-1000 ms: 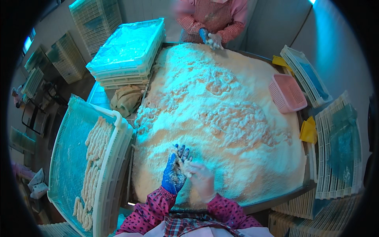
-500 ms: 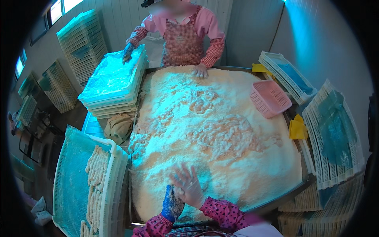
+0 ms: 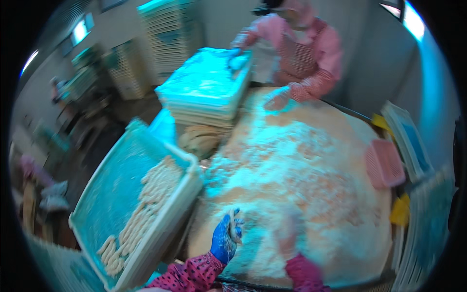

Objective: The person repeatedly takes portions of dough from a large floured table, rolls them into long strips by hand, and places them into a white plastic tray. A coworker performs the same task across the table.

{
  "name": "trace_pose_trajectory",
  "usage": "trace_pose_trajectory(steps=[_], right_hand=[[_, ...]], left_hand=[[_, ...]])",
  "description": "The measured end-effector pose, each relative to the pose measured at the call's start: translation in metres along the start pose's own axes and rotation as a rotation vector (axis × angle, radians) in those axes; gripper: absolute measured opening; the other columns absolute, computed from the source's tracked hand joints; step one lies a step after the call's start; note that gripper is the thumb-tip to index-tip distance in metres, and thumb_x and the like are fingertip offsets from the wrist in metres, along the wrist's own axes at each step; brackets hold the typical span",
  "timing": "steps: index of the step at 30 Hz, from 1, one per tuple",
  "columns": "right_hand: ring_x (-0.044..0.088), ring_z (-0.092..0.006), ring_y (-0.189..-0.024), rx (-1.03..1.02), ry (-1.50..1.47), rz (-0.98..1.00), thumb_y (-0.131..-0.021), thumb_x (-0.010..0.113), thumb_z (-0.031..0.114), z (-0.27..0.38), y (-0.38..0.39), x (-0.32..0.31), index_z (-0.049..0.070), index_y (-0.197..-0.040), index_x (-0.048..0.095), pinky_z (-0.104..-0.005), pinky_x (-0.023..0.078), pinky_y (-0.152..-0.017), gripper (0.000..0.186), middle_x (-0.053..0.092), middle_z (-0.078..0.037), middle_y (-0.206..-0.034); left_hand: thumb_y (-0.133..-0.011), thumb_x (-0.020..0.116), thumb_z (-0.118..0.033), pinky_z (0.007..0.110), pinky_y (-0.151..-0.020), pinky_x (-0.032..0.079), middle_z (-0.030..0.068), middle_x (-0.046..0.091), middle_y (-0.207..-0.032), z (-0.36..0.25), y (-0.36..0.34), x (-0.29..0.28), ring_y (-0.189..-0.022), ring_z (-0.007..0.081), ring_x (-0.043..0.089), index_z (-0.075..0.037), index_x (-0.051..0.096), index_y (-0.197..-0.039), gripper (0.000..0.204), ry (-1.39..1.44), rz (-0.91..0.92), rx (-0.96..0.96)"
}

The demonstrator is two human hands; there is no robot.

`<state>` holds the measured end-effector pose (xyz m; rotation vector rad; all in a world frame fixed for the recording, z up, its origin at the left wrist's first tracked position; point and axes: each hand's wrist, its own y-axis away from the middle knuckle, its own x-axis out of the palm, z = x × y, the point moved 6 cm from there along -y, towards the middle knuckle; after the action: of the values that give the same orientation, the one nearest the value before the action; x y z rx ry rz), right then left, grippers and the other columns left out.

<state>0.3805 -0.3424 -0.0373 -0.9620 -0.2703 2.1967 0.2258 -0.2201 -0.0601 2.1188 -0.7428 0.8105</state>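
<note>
Left hand (image 3: pixel 224 241): blue-gloved, fingers curled around a pale strip (image 3: pixel 233 225); likely soft, so a light, even hold suits.
Right hand (image 3: pixel 288 233): three o'clock, over the powder (image 3: pixel 335 243); blurred, grip cannot be told.
Tray (image 3: pixel 163 226): ten o'clock, raised wall could catch a sleeve; strips (image 3: pixel 143 211) lie along its right side.
Room: widest across the powder, twelve to three.
Basket (image 3: pixel 385 163): two o'clock, at the table's edge.
</note>
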Motion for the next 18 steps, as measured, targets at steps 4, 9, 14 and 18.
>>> trace_pose_trajectory(steps=[4,9,14,18], right_hand=[[0.051,-0.0317,-0.1,0.094,0.546,-0.07,-0.074,0.065,0.008,-0.034,-0.05,-0.052,0.006,-0.109,0.054,-0.0443,0.036,-0.094,0.037,0.056,-0.014,-0.106],[0.052,-0.0294,-0.093,0.077,0.538,-0.03,-0.07,0.065,0.005,-0.06,-0.054,-0.04,0.009,-0.095,0.056,-0.0431,0.038,-0.087,0.026,0.056,-0.01,-0.09],[0.055,-0.0295,-0.081,0.155,0.553,-0.048,-0.067,0.068,0.005,-0.066,-0.056,-0.056,0.009,-0.087,0.057,-0.0415,0.043,-0.074,0.023,0.057,-0.009,-0.079],[0.058,-0.0287,-0.075,0.115,0.275,-0.112,-0.064,0.069,0.003,-0.054,-0.061,-0.064,0.01,-0.085,0.058,-0.0395,0.046,-0.069,0.025,0.058,-0.008,-0.076]], left_hand=[[-0.094,0.049,-0.037,0.027,-0.067,0.045,0.0032,0.054,-0.084,-0.153,-0.007,0.016,-0.071,0.0134,0.051,-0.007,0.046,-0.126,0.044,0.155,-0.093,0.466],[-0.097,0.044,-0.032,0.036,-0.083,0.045,0.0097,0.062,-0.104,-0.33,-0.011,-0.1,-0.09,0.0197,0.056,-0.002,0.052,-0.12,0.038,-0.896,-0.469,0.881],[-0.099,0.035,-0.039,0.035,-0.101,0.035,0.0123,0.057,-0.124,-0.324,-0.073,-0.148,-0.117,0.0217,0.05,-0.003,0.049,-0.13,0.05,-1.081,-0.2,0.367],[-0.097,0.039,-0.023,0.036,-0.105,0.031,0.0127,0.047,-0.134,-0.348,-0.057,-0.17,-0.124,0.0224,0.044,-0.002,0.042,-0.135,0.043,-1.412,-0.197,0.619]])
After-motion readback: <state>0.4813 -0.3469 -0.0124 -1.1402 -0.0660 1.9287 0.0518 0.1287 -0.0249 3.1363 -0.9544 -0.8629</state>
